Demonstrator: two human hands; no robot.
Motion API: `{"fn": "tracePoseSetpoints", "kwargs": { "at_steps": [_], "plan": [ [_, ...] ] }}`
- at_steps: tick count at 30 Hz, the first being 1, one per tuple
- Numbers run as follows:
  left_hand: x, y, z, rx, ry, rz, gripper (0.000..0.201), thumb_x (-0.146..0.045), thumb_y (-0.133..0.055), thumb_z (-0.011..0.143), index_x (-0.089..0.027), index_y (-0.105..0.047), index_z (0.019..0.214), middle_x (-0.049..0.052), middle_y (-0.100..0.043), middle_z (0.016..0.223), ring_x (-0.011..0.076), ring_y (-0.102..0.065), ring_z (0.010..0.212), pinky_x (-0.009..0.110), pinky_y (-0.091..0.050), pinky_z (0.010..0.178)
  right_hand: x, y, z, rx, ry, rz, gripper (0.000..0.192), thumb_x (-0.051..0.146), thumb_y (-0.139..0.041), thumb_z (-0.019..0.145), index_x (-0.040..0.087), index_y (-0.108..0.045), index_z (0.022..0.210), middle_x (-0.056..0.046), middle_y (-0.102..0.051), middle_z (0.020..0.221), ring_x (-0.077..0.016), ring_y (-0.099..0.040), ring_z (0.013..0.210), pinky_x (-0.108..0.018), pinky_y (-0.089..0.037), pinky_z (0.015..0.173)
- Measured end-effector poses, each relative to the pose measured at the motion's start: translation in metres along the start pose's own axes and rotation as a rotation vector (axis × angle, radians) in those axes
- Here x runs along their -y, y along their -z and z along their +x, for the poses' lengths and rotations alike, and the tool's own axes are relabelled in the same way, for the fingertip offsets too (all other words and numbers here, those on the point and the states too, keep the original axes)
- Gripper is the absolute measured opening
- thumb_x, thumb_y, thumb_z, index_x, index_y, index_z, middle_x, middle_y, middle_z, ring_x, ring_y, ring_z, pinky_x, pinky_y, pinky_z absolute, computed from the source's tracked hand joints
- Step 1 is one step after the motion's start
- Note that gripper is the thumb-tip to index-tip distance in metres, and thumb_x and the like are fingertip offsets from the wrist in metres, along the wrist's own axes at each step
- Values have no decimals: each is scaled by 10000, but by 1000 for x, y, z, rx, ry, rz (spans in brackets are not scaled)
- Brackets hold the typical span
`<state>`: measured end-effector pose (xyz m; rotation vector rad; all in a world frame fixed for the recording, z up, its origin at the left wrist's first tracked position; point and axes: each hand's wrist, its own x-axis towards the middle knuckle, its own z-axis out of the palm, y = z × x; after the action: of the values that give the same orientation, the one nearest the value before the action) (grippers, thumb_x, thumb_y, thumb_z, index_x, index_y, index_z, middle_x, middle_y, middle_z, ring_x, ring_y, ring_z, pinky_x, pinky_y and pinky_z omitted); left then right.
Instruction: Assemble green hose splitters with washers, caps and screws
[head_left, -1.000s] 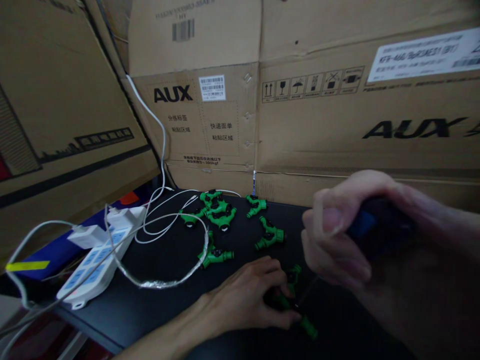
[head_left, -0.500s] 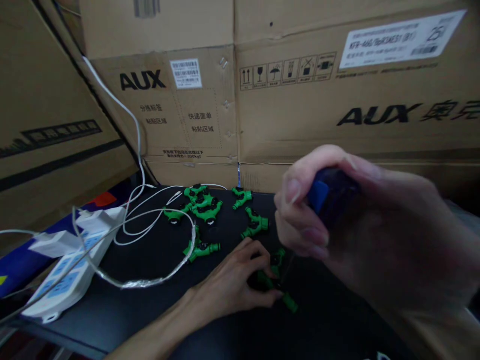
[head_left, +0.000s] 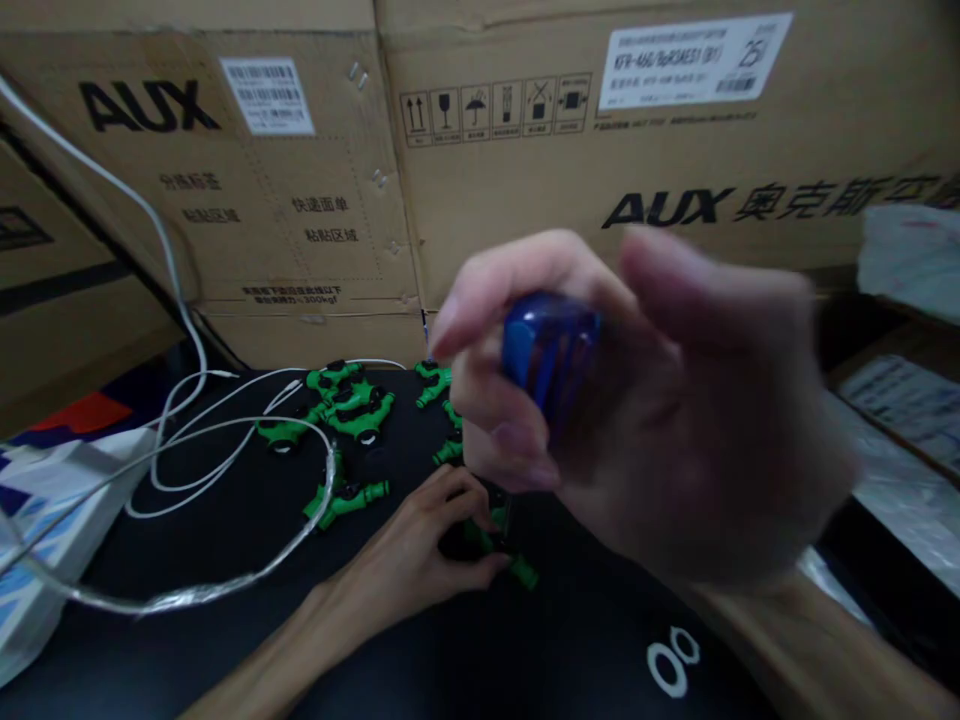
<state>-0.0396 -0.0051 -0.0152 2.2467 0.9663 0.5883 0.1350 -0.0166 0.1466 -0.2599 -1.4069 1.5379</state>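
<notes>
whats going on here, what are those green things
A person is working at a black table with bare hands. The left hand pins a green plastic Y-shaped fitting flat on the table. The right hand, close to the camera and blurred, grips a blue tool handle above that fitting; its tip is hidden. More green fittings lie behind, beside white cables, with cardboard boxes at the back.

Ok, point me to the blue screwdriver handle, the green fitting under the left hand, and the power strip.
blue screwdriver handle point(head_left: 550, 352), head view, on its rounded butt end.
green fitting point(head_left: 523, 573), head view, on the arm sticking out past the fingers.
power strip point(head_left: 45, 525), head view, on its white top face.
</notes>
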Motion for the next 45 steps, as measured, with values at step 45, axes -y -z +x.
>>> {"fn": "tracePoseSetpoints", "kwargs": {
  "at_steps": [45],
  "plan": [
    [-7, 9, 3, -5, -28, 15, 170, -344, -747, 829, -238, -720, 960, 36, -699, 1084, 261, -636, 1053, 391, -524, 945, 2, 0, 3, 35, -73, -28, 380, 656, -510, 828, 279, -558, 833, 50, -404, 537, -121, -358, 477, -254, -296, 425]
  ]
}}
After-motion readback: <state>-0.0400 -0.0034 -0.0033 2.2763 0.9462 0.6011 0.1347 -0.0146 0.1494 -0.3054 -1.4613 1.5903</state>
